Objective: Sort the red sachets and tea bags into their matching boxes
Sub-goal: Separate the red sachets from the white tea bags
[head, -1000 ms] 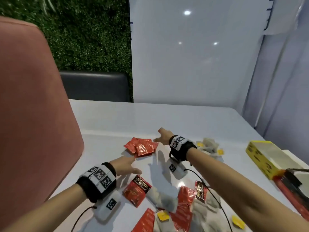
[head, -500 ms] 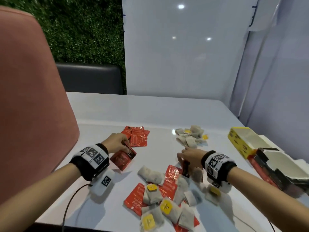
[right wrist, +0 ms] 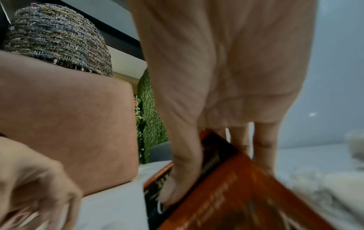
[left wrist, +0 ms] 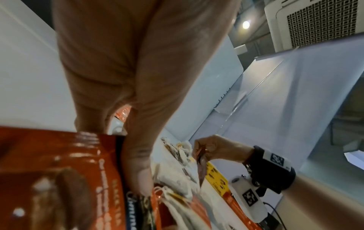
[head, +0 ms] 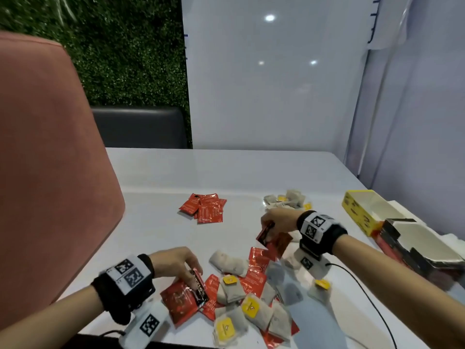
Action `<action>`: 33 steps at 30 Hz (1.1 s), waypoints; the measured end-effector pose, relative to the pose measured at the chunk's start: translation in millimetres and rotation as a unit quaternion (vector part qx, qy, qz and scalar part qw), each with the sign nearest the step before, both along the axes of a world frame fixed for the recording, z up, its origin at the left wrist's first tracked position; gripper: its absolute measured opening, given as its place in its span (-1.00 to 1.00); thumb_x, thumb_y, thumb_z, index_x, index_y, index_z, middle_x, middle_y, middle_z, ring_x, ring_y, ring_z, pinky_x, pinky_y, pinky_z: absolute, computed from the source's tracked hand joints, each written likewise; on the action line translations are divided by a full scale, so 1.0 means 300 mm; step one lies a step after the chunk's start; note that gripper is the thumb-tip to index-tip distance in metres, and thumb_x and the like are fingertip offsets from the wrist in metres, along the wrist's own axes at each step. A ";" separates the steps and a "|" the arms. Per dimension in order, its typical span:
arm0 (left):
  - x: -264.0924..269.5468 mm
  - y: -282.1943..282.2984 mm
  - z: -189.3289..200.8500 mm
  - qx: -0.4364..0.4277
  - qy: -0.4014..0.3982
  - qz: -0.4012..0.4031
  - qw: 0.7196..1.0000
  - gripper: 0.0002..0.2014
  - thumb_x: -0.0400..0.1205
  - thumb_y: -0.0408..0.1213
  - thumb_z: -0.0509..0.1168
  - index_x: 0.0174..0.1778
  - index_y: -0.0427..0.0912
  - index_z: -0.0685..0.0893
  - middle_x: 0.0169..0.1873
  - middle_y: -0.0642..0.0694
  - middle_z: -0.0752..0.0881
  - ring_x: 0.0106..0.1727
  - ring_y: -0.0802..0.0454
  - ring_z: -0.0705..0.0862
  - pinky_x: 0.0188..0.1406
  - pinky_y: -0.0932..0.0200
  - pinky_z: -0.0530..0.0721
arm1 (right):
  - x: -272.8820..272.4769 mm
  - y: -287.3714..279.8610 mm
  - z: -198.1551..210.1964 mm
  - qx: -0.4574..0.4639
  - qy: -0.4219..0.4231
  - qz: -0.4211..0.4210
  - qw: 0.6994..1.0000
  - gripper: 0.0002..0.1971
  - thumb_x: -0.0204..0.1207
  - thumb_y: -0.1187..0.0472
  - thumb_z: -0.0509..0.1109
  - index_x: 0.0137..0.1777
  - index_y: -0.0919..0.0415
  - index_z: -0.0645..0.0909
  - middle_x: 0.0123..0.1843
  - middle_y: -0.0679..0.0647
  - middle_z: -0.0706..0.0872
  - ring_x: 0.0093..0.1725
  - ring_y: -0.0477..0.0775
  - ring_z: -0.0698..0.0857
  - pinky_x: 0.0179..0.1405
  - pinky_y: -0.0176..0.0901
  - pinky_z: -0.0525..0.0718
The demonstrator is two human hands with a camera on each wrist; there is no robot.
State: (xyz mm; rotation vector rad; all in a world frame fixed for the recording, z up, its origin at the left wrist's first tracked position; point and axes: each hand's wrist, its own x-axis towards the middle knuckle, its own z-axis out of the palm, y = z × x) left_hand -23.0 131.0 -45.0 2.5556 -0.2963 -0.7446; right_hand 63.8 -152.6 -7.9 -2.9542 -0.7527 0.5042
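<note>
A mixed heap of red sachets (head: pixel 255 275) and tea bags (head: pixel 230 288) with yellow tags lies at the near middle of the white table (head: pixel 161 177). My left hand (head: pixel 176 263) pinches a red sachet (head: pixel 182 298) at the heap's left edge; the left wrist view shows it close up as a red sachet (left wrist: pixel 59 179) under the thumb. My right hand (head: pixel 276 220) holds another red sachet (head: pixel 273 239) lifted just above the heap. Sorted red sachets (head: pixel 205 207) lie farther back, sorted tea bags (head: pixel 286 200) to their right. A yellow box (head: pixel 357 210) and a red-black box (head: pixel 412 245) stand open at right.
A pink chair back (head: pixel 45 159) rises along the table's left side. A grey seat (head: pixel 138 127) and green hedge wall (head: pixel 120 46) stand behind, white panels (head: pixel 264 84) at the back and right. A cable (head: pixel 362 290) trails from my right wrist.
Both hands have come back from the far piles to the near heap. The left hand now pinches a sachet at the heap's edge; the right has lifted one off the heap.
</note>
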 end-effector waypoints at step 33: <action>0.135 0.040 0.104 -0.384 0.036 0.177 0.906 -0.56 0.28 -0.12 0.53 -0.02 -0.24 0.62 -0.08 -0.19 0.75 -0.16 0.02 0.75 -0.25 0.27 0.71 | 0.015 -0.032 0.047 0.228 -0.067 -0.088 0.967 -0.93 0.49 0.18 0.43 -0.08 0.11 0.60 -0.11 0.00 0.65 -0.17 -0.02 0.60 -0.36 -0.42 0.41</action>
